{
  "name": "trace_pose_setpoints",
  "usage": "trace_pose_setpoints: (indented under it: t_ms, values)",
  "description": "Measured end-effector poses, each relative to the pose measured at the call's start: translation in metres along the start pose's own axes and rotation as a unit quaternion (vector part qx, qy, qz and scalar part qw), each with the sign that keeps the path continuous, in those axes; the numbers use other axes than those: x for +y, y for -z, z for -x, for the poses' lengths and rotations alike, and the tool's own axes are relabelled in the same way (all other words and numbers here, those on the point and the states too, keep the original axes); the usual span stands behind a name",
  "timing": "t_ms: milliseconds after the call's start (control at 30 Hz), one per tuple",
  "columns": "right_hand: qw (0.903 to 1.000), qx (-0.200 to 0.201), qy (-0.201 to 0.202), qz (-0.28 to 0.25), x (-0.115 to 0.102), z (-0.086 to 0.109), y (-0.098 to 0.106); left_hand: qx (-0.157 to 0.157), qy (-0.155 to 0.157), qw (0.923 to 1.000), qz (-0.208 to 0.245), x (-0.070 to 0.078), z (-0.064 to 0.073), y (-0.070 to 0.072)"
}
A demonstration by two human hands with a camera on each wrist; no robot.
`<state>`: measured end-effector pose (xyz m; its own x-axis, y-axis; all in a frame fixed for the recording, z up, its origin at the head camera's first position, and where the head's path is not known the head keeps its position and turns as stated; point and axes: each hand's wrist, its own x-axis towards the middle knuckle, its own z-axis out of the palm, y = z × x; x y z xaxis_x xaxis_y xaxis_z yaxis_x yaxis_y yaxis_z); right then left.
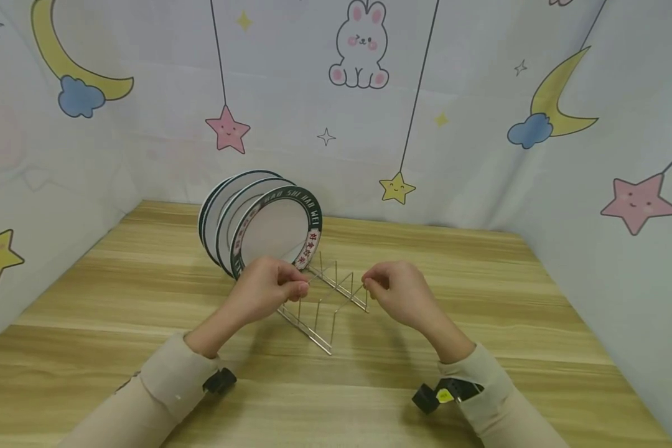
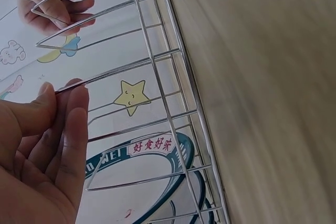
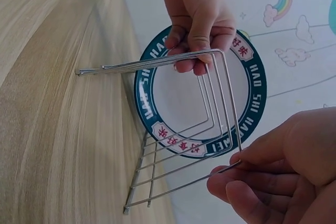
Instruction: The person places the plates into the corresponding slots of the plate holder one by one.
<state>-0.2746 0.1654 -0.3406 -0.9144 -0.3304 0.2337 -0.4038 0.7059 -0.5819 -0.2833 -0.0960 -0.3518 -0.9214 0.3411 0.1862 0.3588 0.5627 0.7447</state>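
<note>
A silver wire plate rack (image 1: pixel 313 338) stands on the table, with upright bent wires along its length. My left hand (image 1: pixel 266 289) pinches one of its wires between thumb and fingertips, seen close in the left wrist view. At the near right end, my right hand (image 1: pixel 400 292) pinches the upper corner of the end wire; the right wrist view shows thumb and finger at that bend. White plates with dark green rims and red characters stand on edge at the rack's far left end, the front plate (image 1: pixel 274 230) facing me. My left hand covers part of the rack in the head view.
The wood-grain table (image 1: pixel 481 386) spreads around the rack. Behind and at both sides hangs a white cloth backdrop (image 1: pixel 291 81) printed with stars, moons and a rabbit. A black wrist device (image 1: pixel 219 381) sits at my left cuff, another (image 1: pixel 425 398) at my right.
</note>
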Motion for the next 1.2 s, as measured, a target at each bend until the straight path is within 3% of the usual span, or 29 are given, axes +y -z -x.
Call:
trace_pose_setpoints:
  t_ms: [367, 767, 1200]
  values:
    - [0.9996, -0.020, -0.017, 0.009, -0.006, 0.003, 0.003, 0.009, -0.023, 0.9997, -0.002, -0.004, -0.001, 0.001]
    - [0.9993, -0.033, -0.013, 0.009, -0.009, 0.007, 0.002, 0.016, -0.019, 0.9996, -0.014, -0.004, -0.001, 0.002]
    - [0.9970, -0.077, -0.004, 0.001, -0.015, 0.010, 0.006, 0.032, -0.011, 0.9990, -0.028, -0.005, -0.003, 0.002]
